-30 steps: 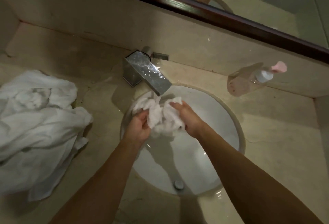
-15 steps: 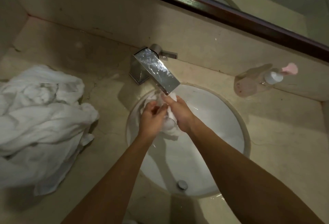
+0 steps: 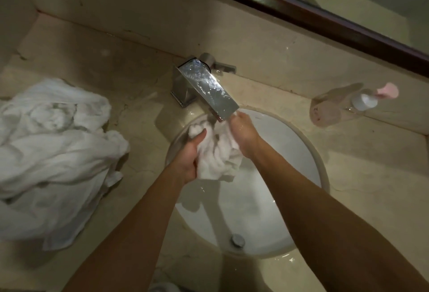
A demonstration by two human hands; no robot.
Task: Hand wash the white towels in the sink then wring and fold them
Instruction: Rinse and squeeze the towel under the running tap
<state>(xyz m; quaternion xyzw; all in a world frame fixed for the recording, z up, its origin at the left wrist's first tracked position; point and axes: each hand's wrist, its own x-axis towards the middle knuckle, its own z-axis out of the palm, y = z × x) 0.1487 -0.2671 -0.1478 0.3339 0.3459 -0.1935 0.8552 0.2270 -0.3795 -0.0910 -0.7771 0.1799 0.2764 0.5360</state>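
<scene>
A white towel [image 3: 217,152] is gripped by both hands — left hand [image 3: 189,156], right hand [image 3: 243,132] — under the faucet [image 3: 206,87]; a heap of towels [image 3: 53,152] is judged unwashed.

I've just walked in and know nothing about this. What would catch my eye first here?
Two bare hands, left and right, gripping a bunched white towel over the round sink, just under the shiny square tap. Next, the big heap of white towels on the counter to the left. A pink-topped pump bottle stands to the right of the sink by the back wall.
</scene>
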